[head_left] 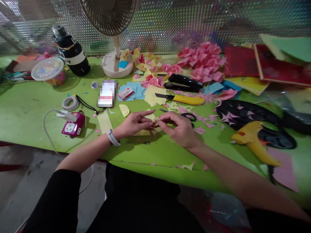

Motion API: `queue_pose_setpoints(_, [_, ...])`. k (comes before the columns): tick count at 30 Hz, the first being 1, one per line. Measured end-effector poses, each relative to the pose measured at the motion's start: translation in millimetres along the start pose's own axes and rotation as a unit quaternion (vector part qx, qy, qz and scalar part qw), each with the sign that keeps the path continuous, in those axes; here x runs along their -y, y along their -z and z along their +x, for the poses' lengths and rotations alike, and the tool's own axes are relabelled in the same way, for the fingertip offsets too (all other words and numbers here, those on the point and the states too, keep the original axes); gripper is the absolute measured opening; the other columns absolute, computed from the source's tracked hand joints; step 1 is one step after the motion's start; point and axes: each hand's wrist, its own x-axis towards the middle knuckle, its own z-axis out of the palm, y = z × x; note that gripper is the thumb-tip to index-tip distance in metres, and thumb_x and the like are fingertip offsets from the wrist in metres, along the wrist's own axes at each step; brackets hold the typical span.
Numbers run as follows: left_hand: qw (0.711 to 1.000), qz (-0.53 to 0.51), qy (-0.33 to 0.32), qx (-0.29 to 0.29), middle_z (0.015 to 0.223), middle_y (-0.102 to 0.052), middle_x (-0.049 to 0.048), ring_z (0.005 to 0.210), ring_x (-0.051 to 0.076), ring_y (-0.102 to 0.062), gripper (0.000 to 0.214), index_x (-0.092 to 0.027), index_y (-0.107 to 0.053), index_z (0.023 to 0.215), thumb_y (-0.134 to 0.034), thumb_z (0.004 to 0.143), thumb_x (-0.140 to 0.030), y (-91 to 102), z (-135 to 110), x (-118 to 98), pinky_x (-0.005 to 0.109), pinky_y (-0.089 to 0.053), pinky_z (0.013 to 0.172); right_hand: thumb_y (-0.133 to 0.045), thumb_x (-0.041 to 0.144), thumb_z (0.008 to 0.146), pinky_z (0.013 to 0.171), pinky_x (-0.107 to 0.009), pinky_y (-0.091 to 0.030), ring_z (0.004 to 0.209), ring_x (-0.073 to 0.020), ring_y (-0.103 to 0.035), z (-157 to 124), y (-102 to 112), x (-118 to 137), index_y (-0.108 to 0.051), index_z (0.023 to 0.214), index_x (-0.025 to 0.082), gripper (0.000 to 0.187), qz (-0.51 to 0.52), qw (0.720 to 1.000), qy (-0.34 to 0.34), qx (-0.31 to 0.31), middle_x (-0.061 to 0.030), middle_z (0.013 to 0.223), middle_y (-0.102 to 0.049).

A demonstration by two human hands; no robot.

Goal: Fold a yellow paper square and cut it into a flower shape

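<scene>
Both hands meet over the front middle of the green table. My left hand (136,123), with a white band on its wrist, has its fingers closed on a small piece of yellow paper (151,116). At the paper's right edge, my right hand (178,127) pinches it between thumb and forefinger. Part of the paper is hidden by the fingers. More yellow paper (143,133) lies beneath the hands, a cut yellow strip (105,122) to the left, and a rounded yellow piece (124,110) just behind. Black-handled scissors (189,117) lie partly covered behind my right hand.
Behind the hands lie a yellow cutter knife (187,99), a black stapler (183,83) and pink paper flowers (201,61). A yellow glue gun (255,140) rests at right. Leftward are a phone (107,94), tape roll (70,103), purple power socket (74,124), bottle (74,55) and fan (116,64).
</scene>
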Motion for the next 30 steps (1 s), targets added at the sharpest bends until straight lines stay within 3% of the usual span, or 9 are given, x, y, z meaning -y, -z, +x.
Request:
queue_pose_setpoints(7, [1.000, -0.019, 0.019, -0.004, 0.103, -0.080, 0.0141, 0.095, 0.020, -0.077, 0.081, -0.011, -0.049, 0.150, -0.085, 0.079, -0.023, -2.6, -2, -5, 0.036, -0.061, 0.093, -0.068, 0.036, 0.093, 0.060, -0.033, -0.056, 0.067, -0.0167, -0.063, 2, 3, 0, -0.061, 0.086, 0.023, 0.016, 0.014, 0.998, -0.054, 0.006, -0.0013, 0.078, -0.066])
queue_pose_setpoints(13, [0.997, -0.058, 0.052, 0.020, 0.100, -0.080, 0.0121, 0.088, 0.018, -0.078, 0.081, -0.012, -0.049, 0.150, -0.086, 0.078, -0.020, -5.5, -4, -9, 0.035, -0.061, 0.091, -0.060, 0.047, 0.097, 0.046, -0.027, -0.040, 0.052, -0.0120, -0.046, 6, 9, 2, -0.052, 0.077, 0.023, 0.032, 0.051, 0.988, -0.131, 0.069, 0.0036, 0.065, -0.051])
queue_pose_setpoints(20, [0.996, -0.057, 0.066, 0.036, 0.100, -0.080, 0.0136, 0.089, 0.019, -0.078, 0.083, -0.013, -0.047, 0.151, -0.086, 0.078, -0.022, -8.3, -5, -12, 0.034, -0.061, 0.088, -0.063, 0.036, 0.095, 0.054, -0.028, -0.045, 0.061, -0.0134, -0.051, 6, 6, 5, -0.054, 0.077, 0.023, 0.023, 0.036, 0.993, -0.088, 0.067, 0.0017, 0.071, -0.055])
queue_pose_setpoints(26, [0.996, 0.002, 0.085, 0.010, 0.100, -0.078, 0.0172, 0.086, 0.020, -0.077, 0.043, -0.008, -0.070, 0.107, -0.080, 0.084, -0.042, -11.8, -5, -12, 0.027, -0.062, 0.070, -0.061, 0.035, 0.096, 0.051, -0.029, -0.044, 0.057, -0.0132, -0.048, 4, 3, 0, -0.052, 0.078, 0.024, 0.023, 0.019, 0.998, -0.065, -0.009, 0.0027, 0.068, -0.051])
queue_pose_setpoints(30, [0.995, 0.018, 0.094, 0.004, 0.096, -0.079, 0.0137, 0.080, 0.016, -0.076, 0.029, -0.008, -0.074, 0.097, -0.077, 0.087, -0.036, -17.7, -5, -10, 0.025, -0.061, 0.068, -0.062, 0.036, 0.095, 0.051, -0.029, -0.045, 0.058, -0.0141, -0.050, 2, -2, -2, -0.053, 0.077, 0.024, 0.023, -0.007, 0.998, -0.046, -0.029, 0.0016, 0.068, -0.055])
